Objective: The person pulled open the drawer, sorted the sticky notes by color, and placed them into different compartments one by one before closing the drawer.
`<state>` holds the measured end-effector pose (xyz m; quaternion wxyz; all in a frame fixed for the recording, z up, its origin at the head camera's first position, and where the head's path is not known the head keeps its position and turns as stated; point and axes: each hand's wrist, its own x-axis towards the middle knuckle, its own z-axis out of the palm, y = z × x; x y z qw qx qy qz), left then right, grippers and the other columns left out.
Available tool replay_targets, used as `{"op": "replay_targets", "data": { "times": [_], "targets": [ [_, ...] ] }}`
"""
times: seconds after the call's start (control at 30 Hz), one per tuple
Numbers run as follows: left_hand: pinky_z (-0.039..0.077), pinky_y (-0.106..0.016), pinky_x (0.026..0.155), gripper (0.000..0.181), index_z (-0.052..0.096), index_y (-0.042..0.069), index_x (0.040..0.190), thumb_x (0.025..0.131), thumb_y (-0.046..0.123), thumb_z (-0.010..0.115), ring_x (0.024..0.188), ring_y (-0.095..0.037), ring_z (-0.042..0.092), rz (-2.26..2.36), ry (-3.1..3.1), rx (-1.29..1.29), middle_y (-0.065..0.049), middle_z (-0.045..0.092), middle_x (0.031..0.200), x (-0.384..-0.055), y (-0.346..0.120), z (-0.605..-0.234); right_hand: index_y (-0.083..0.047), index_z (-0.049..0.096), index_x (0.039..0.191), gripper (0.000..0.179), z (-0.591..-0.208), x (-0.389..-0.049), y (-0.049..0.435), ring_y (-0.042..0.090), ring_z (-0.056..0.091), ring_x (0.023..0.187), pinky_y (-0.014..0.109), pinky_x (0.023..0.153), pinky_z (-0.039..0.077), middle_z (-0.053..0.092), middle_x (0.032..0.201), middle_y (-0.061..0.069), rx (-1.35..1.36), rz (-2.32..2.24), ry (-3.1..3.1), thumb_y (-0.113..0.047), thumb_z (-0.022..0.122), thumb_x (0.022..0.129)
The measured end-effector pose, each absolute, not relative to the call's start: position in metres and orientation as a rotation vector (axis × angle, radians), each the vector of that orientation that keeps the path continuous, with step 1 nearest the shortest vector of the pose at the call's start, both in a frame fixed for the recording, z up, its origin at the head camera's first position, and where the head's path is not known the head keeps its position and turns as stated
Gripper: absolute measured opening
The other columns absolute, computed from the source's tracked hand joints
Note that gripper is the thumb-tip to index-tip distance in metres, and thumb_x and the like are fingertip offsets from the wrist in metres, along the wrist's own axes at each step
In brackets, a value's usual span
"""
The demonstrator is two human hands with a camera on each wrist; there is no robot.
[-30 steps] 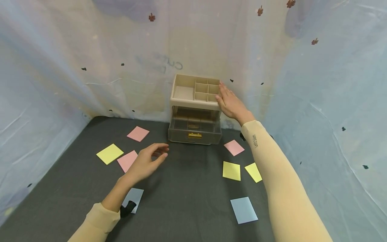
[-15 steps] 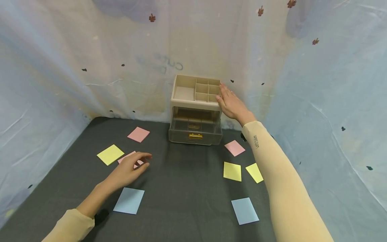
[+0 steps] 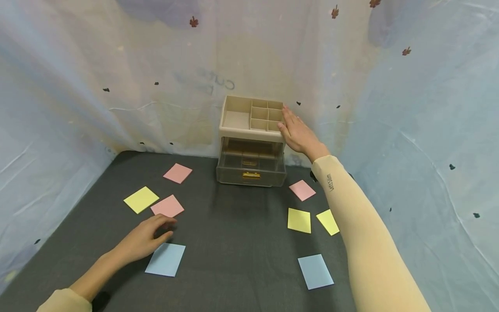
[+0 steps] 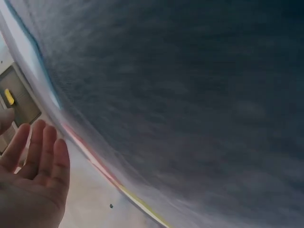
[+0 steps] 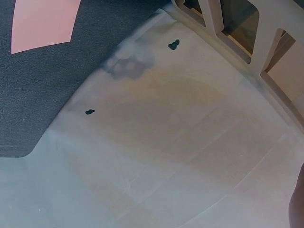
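A cream desktop organizer (image 3: 235, 123) with a divided top tray stands at the back of the dark table. Its smoky see-through drawer (image 3: 230, 174), fitted with a gold handle (image 3: 251, 175), is pulled out toward me. My right hand (image 3: 300, 134) rests with straight fingers along the organizer's upper right side; only a sliver of it shows in the right wrist view. On the left, my left hand (image 3: 140, 240) hovers with loosely bent fingers and nothing in them. It lies between a pink sticky note (image 3: 167, 206) and a blue sticky note (image 3: 165, 262), overlapping the blue one's upper corner.
Farther left lie a yellow note (image 3: 141, 199) and another pink note (image 3: 177, 173). To the right are a pink note (image 3: 302, 190), two yellow notes (image 3: 299, 221) and a blue note (image 3: 316, 271). A pale patterned curtain (image 3: 187, 117) hangs close behind the organizer.
My left hand has moved back from near the drawer, down and to the left, past the pink note to beside the blue one. The right hand and the drawer have stayed put.
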<state>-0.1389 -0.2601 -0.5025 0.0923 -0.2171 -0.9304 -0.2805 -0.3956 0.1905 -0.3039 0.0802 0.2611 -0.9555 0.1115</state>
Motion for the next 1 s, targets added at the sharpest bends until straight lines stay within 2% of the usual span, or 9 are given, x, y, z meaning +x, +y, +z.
{"op": "replay_targets", "data": {
  "times": [0.3, 0.63, 1.0],
  "targets": [
    [0.059, -0.038, 0.08, 0.031, 0.074, 0.02, 0.117, 0.088, 0.018, 0.084, 0.098, -0.01, 0.063, -0.666, -2.832, -0.674, 0.01, 0.064, 0.112, -0.126, -0.276, -0.506, -0.004, -0.002, 0.166, 0.072, -0.304, -0.395, 0.191, 0.023, -0.002, 0.161, 0.043, 0.13, 0.004, -0.006, 0.175, 0.008, 0.776, 0.334, -2.859, -0.049, 0.015, 0.113],
    [0.055, -0.035, 0.079, 0.049, 0.073, 0.024, 0.124, 0.085, 0.049, 0.085, 0.103, -0.009, 0.057, -0.64, -2.914, -0.716, 0.014, 0.057, 0.114, -0.116, -0.289, -0.507, -0.004, -0.002, 0.167, 0.072, -0.304, -0.394, 0.19, 0.022, -0.002, 0.161, 0.043, 0.13, 0.004, -0.006, 0.175, 0.006, 0.762, 0.337, -2.862, -0.049, 0.016, 0.113],
    [0.053, -0.034, 0.082, 0.057, 0.072, 0.021, 0.126, 0.08, 0.051, 0.088, 0.103, -0.009, 0.052, -0.69, -2.914, -0.79, 0.011, 0.054, 0.113, -0.113, -0.291, -0.507, -0.003, 0.0, 0.167, 0.072, -0.305, -0.395, 0.19, 0.023, -0.001, 0.161, 0.044, 0.13, 0.005, -0.002, 0.175, 0.01, 0.773, 0.352, -2.842, -0.048, 0.017, 0.113]
  ]
}}
